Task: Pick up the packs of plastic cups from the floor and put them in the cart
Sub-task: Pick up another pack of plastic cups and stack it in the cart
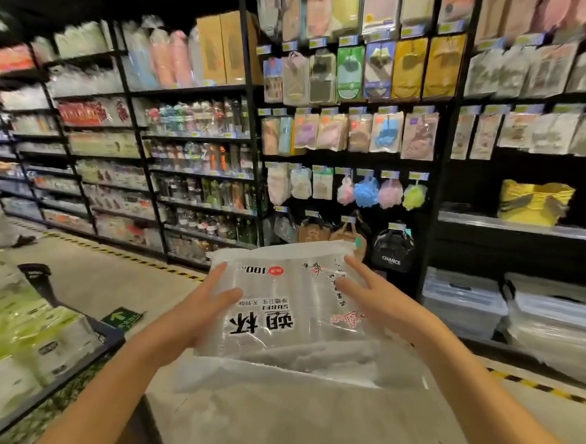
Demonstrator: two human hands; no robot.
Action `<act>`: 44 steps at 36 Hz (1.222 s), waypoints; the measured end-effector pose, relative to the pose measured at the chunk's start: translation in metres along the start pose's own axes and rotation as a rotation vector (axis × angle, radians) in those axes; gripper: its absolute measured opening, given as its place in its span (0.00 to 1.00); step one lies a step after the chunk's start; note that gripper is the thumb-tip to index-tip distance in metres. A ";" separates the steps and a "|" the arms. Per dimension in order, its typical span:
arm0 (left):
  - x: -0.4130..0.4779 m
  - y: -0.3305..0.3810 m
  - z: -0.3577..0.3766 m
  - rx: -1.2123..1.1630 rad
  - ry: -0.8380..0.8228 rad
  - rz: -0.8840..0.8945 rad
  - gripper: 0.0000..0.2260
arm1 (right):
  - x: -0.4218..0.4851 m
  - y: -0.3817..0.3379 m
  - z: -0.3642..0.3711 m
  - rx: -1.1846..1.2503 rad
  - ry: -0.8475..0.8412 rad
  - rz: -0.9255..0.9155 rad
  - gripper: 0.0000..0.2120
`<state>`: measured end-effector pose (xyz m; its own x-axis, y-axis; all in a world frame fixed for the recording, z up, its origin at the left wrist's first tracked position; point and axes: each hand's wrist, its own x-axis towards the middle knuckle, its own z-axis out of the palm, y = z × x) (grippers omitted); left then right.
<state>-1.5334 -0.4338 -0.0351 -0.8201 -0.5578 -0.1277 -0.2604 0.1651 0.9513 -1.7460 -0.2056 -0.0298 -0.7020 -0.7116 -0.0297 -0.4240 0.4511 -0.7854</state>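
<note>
A clear pack of plastic cups (282, 301) with black Chinese print and a red round label is held flat in front of me, between both hands. My left hand (200, 303) grips its left edge with the fingers spread on top. My right hand (367, 289) grips its right edge the same way. Under it lies more clear plastic packaging (296, 403), apparently further packs in a stack. The cart (70, 369) is at the left, a low flat platform with a dark edge, loaded with green-and-white packs (24, 341).
Black store shelving (256, 155) full of bottles, sponges and hanging goods lines the aisle ahead and to the right. Clear storage bins (468, 300) sit low at right. Yellow-black tape (549, 391) marks the floor. Another person's leg and shoe (21, 240) stand at far left.
</note>
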 end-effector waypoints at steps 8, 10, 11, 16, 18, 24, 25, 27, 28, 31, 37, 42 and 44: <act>-0.047 -0.003 -0.034 -0.068 0.210 -0.039 0.35 | 0.016 -0.048 0.022 -0.081 -0.151 -0.150 0.31; -0.065 -0.006 -0.043 -0.090 0.273 -0.045 0.35 | 0.017 -0.060 0.034 -0.091 -0.197 -0.189 0.31; -0.074 -0.008 -0.048 -0.091 0.308 -0.054 0.34 | 0.018 -0.067 0.041 -0.099 -0.215 -0.207 0.31; -0.132 -0.027 -0.079 -0.095 0.415 -0.096 0.31 | 0.014 -0.106 0.086 -0.130 -0.328 -0.299 0.31; -0.158 -0.037 -0.095 -0.094 0.467 -0.120 0.31 | 0.007 -0.126 0.108 -0.156 -0.371 -0.335 0.30; -0.245 -0.067 -0.149 -0.065 0.674 -0.109 0.33 | -0.023 -0.188 0.190 -0.115 -0.495 -0.506 0.31; -0.263 -0.071 -0.158 -0.066 0.704 -0.113 0.34 | -0.030 -0.200 0.205 -0.111 -0.516 -0.528 0.31; -0.299 -0.080 -0.178 -0.033 0.766 -0.142 0.36 | -0.045 -0.224 0.236 -0.087 -0.563 -0.569 0.32; -0.317 -0.084 -0.188 -0.020 0.801 -0.155 0.36 | -0.054 -0.237 0.251 -0.068 -0.582 -0.578 0.32; -0.371 -0.097 -0.220 0.004 0.898 -0.185 0.32 | -0.087 -0.274 0.297 -0.045 -0.630 -0.646 0.30; -0.486 -0.122 -0.271 0.055 1.017 -0.244 0.34 | -0.157 -0.341 0.383 -0.079 -0.756 -0.787 0.30; -0.568 -0.152 -0.305 0.000 1.117 -0.262 0.45 | -0.210 -0.384 0.454 -0.007 -0.864 -0.846 0.31; -0.597 -0.161 -0.315 -0.032 1.146 -0.268 0.46 | -0.229 -0.400 0.482 -0.015 -0.894 -0.873 0.31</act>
<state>-0.8414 -0.3833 -0.0242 0.2006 -0.9796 -0.0128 -0.3288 -0.0797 0.9410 -1.1397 -0.4829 -0.0068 0.4485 -0.8899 0.0832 -0.5628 -0.3535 -0.7471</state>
